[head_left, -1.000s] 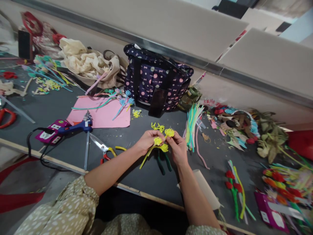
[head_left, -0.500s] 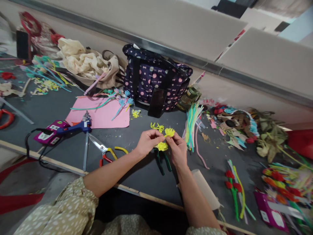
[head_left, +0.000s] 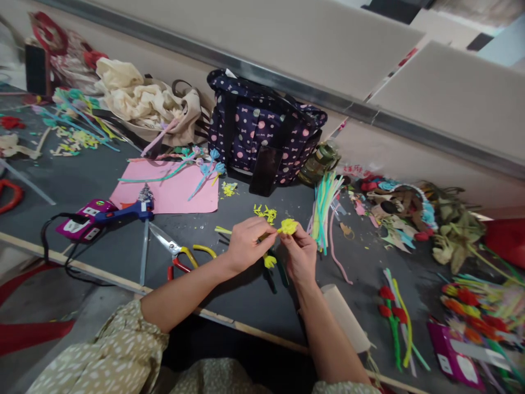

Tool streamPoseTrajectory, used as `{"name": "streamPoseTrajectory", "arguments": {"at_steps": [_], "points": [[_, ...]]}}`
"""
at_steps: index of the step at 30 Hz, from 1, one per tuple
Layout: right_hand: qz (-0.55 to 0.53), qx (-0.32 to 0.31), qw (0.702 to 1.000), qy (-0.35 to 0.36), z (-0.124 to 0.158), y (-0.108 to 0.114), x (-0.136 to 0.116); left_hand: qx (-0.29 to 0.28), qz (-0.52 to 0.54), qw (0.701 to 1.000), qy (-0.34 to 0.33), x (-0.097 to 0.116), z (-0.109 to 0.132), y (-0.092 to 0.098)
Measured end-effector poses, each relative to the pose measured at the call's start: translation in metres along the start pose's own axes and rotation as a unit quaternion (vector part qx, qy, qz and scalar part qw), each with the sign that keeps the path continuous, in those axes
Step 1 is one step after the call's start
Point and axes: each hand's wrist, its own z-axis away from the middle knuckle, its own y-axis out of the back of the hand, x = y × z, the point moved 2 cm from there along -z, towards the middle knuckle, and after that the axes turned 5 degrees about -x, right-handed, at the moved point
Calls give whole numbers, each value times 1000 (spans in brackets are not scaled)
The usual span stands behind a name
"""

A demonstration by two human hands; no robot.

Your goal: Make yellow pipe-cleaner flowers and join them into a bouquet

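A fluffy yellow pipe-cleaner flower (head_left: 289, 226) is pinched in the fingertips of my right hand (head_left: 302, 256). Close beside it, my left hand (head_left: 249, 246) is closed on the flower's thin yellow stem; most of that stem is hidden by the fingers. A pale yellow strip (head_left: 222, 230) pokes out to the left of this hand. Under my hands lies another yellow flower (head_left: 269, 261), partly covered, near dark green stems (head_left: 282, 271). Yellow clippings (head_left: 266, 212) are scattered just beyond my fingers.
Scissors (head_left: 184, 256) and a blue glue gun (head_left: 127, 212) lie to the left, near a pink sheet (head_left: 172, 189). A phone (head_left: 265, 171) leans against a dotted bag (head_left: 262, 123). Pipe cleaners (head_left: 325, 210) and a cardboard-coloured roll (head_left: 345, 317) are on the right.
My left hand has turned over slightly, and the yellow flower has shifted a little right and down with my right hand. The pale yellow strip now shows left of my left hand.
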Motion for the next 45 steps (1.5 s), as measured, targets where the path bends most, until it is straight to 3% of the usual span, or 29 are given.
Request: {"name": "streamPoseTrajectory", "arguments": {"at_steps": [5,9,15,19,23,27,34,41,45], "points": [[14,14,1000,1,2,-4,1,-34,-8,998,45,-4,4,2],[4,35,999,12,5,-7,1,-52,-14,998,41,-7,8,-1],[8,40,999,21,5,-9,-1,-48,27,998,34,-5,9,-7],[44,47,998,17,1,-1,-1,-34,88,992,86,-5,3,-8],[76,46,996,23,-4,12,-2,-30,205,955,211,-15,-5,-8],[88,12,995,34,-8,18,-2,-73,294,908,290,-24,-9,-8],[77,-62,994,36,-9,16,-2,-198,464,775,381,-32,-6,-11],[98,-63,990,79,-16,21,-6,-166,505,763,367,-29,-5,-11],[102,-57,990,83,-19,21,-7,-119,512,779,342,-27,-6,-11]]}}
